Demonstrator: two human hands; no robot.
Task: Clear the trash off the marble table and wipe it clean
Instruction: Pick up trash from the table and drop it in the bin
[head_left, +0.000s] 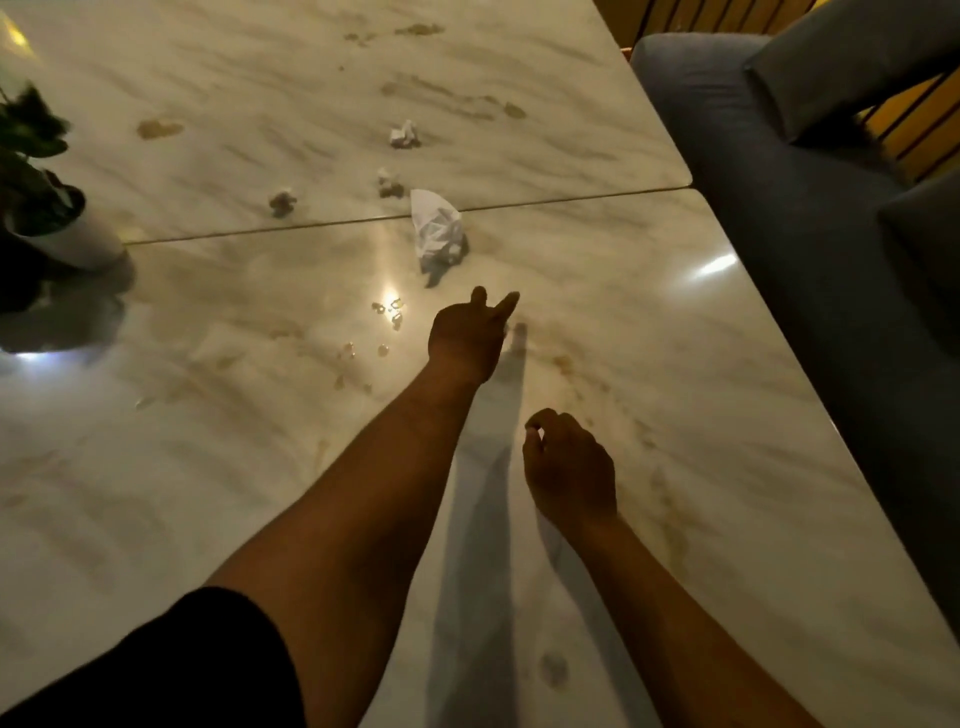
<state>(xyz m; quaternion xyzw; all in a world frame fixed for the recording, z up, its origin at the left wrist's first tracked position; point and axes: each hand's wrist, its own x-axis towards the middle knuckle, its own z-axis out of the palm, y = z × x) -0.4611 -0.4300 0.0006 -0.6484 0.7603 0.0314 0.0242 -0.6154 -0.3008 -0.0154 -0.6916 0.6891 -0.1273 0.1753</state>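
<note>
The marble table (234, 493) is stained with brown smears and small wet drops (387, 312). A large crumpled white paper (436, 234) lies across the seam between the two slabs. Beyond it lie three small crumpled wads: one (405, 135) farthest back, one (389, 183) near the seam, one (282, 201) to the left. My left hand (470, 338) is stretched out just short of the large paper, fingers apart, holding nothing. Nearer to me, my right hand (569, 467) hovers over the table with fingers loosely curled, nothing visible in it.
A potted plant in a white pot (67, 239) stands at the table's left edge. A grey sofa (779, 208) with cushions runs along the right side, close to the table's edge. Brown stains (158, 127) mark the far slab.
</note>
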